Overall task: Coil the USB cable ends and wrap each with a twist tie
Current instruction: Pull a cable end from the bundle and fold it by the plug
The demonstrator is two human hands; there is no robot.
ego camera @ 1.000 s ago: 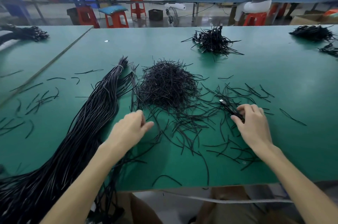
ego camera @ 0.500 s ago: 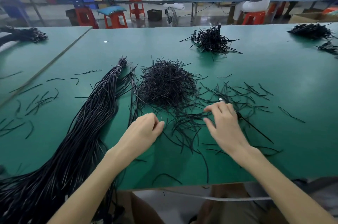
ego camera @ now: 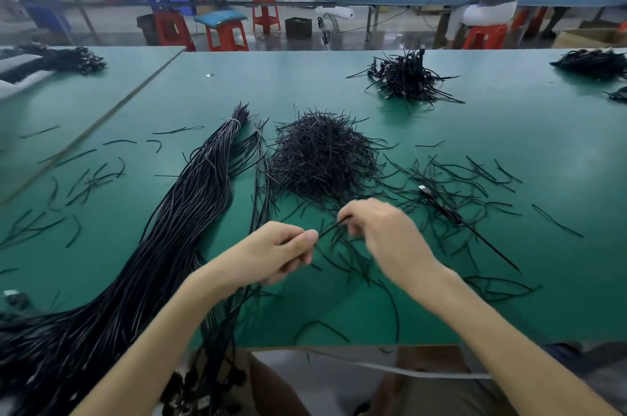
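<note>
Left hand (ego camera: 271,256) and right hand (ego camera: 383,232) pinch twist tie (ego camera: 334,224).

Both hands are raised just above the green bench (ego camera: 509,144), near its front edge. The left hand (ego camera: 271,256) pinches one end of a black twist tie (ego camera: 334,227); the right hand (ego camera: 383,235) pinches the other end. A heap of twist ties (ego camera: 322,157) lies just beyond the hands. A long cable bundle (ego camera: 169,229) runs along the left side. One USB cable (ego camera: 444,212), silver plug pointing away, lies to the right of the right hand, apart from it.
</note>
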